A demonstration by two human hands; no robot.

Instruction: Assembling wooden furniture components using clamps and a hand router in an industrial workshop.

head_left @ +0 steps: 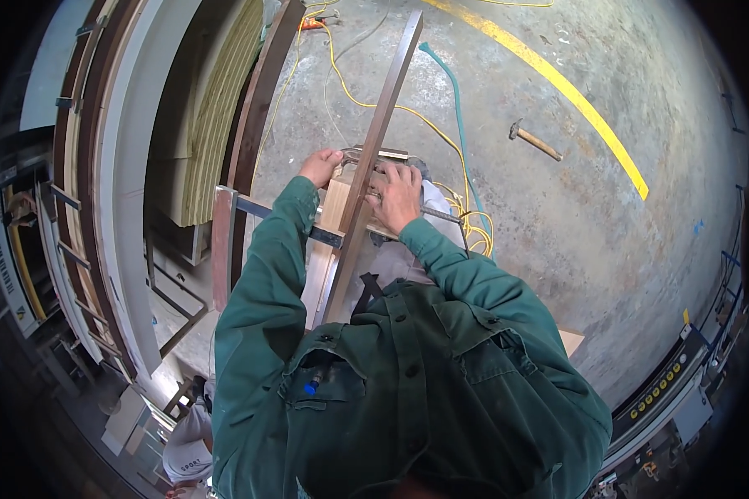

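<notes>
A long, narrow brown wooden board stretches away from my body between my two hands. On its left side, my left hand is closed in a pinch close to a small metal part; what its fingertips hold is too small to make out. My right hand lies against the board's right side with its fingers bent, and whatever is under them is hidden. Pale wooden blocks sit along the board's left side. A dark clamp bar crosses them below my left hand.
Farther right on the concrete floor lies a hammer. A yellow cord and a green hose run across the floor. Long panels and frames stand at the left. Another person is at the lower left.
</notes>
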